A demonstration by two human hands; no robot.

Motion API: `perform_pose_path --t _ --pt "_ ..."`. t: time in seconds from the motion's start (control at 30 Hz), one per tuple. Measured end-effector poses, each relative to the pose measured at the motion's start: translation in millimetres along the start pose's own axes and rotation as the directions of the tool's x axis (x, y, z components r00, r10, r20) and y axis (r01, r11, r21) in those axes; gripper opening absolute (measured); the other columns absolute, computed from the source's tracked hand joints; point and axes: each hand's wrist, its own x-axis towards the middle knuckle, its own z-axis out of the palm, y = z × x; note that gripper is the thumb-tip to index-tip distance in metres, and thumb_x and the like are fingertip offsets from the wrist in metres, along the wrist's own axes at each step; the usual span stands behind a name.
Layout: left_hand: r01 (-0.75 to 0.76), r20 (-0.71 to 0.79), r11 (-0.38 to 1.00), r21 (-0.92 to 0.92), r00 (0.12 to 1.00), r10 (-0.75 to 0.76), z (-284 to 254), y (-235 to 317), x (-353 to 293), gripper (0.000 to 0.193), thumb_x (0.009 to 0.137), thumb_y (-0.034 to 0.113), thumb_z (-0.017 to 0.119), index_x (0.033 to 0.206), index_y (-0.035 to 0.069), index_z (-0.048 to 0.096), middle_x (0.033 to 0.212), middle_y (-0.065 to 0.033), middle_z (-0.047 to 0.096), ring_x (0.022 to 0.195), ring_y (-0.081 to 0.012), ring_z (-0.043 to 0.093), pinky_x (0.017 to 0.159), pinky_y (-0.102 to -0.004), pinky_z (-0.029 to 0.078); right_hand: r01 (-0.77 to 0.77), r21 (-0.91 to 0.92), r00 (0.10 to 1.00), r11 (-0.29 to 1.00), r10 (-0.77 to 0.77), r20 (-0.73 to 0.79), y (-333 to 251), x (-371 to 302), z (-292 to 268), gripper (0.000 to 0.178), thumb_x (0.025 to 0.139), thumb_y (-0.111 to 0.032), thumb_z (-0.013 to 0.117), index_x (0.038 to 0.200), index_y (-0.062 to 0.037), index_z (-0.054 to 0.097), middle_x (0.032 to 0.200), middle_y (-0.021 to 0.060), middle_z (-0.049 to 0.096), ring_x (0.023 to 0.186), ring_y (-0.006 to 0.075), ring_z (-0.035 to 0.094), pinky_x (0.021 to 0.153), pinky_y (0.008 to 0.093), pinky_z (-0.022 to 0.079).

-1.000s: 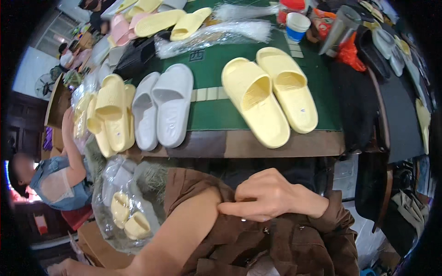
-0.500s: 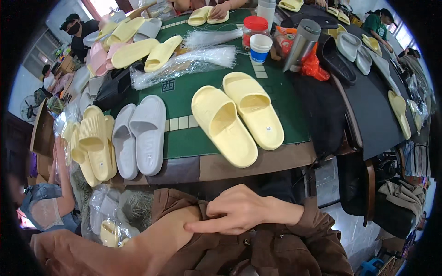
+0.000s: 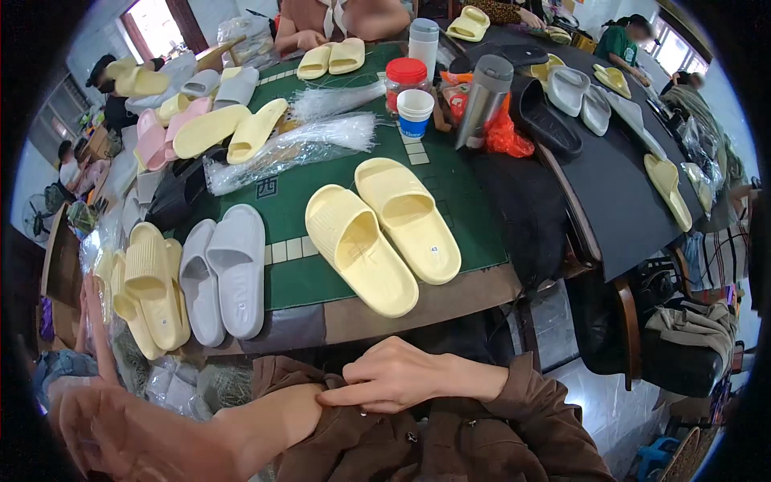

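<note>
My right hand [image 3: 393,375] is in front of my body, at the rolled brown cuff [image 3: 281,368] of my left sleeve. One digit stretches left, its tip against my left forearm [image 3: 273,414]; the other fingers curl at the cuff and are partly hidden. My left hand [image 3: 112,426] is raised at the lower left, close and smeared, so its fingers cannot be made out. Beyond my hands, a pair of yellow slippers [image 3: 365,257] lies on the green table mat [image 3: 474,209]. To its left lie grey slippers [image 3: 237,277] and ribbed yellow slippers [image 3: 152,281].
Plastic strips [image 3: 297,149], a red-lidded jar [image 3: 405,80], a paper cup [image 3: 414,114] and a steel tumbler [image 3: 486,96] occupy the far table. A black table [image 3: 610,185] with more slippers stands right, near a chair [image 3: 675,345]. Other people are around.
The view has tilted up and shifted right, so the table things sit lower and further left. My left hand has moved outward to the left; my right hand stays at the sleeve.
</note>
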Motion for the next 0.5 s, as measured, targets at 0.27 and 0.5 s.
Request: perform_pose_path --t 0.27,0.5 --pt "0.389 -0.137 0.817 0.426 0.92 -0.366 -38 -86 -62 0.029 0.088 0.013 0.051 0.11 -0.004 0.056 0.105 -0.0144 0.058 0.095 -0.0228 0.057 0.087 -0.0356 0.045 -0.475 0.183 0.816 0.861 0.508 -0.277 11 -24 -67 0.021 0.082 -0.001 0.055 0.102 -0.0036 0.061 0.084 0.007 0.059 0.069 0.0149 0.056 0.063 0.0282 0.046" --pt "-0.207 0.001 -0.179 0.962 0.658 -0.753 -148 -177 -167 0.034 0.087 0.02 0.062 0.118 0.006 0.059 0.119 -0.0132 0.058 0.113 -0.031 0.053 0.097 -0.051 0.038 -0.296 0.399 0.675 0.868 0.486 -0.555 18 -43 -117 0.022 0.092 0.005 0.047 0.112 0.0026 0.052 0.112 0.0099 0.058 0.095 0.013 0.057 0.088 0.0289 0.045"
